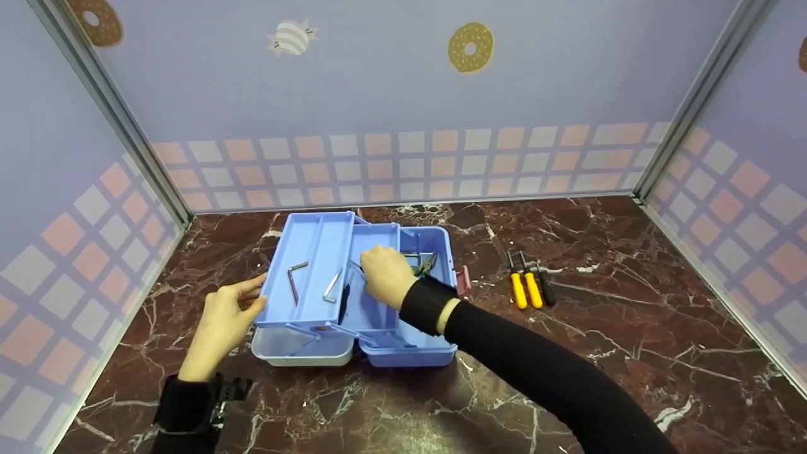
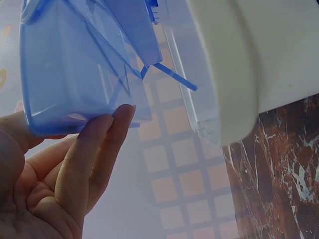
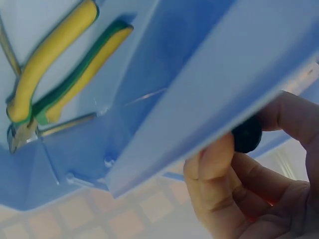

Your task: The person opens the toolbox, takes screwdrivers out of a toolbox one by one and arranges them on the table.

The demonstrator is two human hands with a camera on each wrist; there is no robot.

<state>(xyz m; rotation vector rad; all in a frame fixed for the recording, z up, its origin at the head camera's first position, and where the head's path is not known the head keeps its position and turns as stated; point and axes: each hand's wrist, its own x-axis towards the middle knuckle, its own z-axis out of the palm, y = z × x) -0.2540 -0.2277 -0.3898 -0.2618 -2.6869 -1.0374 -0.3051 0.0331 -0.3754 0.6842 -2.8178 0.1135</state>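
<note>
Head view: I see the left hand (image 1: 222, 315) pinching the upper tray (image 1: 307, 234) by its edge, probably to steady it; the right hand (image 1: 388, 275) pinches a dark, round-ended object (image 3: 248, 135).

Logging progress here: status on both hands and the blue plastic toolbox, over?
Left hand pinching blue plastic upper tray by its edge. Right hand pinching dark, round-ended object. Toolbox open. No obstruction evident.

High head view, forward and down; close wrist views; blue toolbox (image 1: 378, 318) common to all.
</note>
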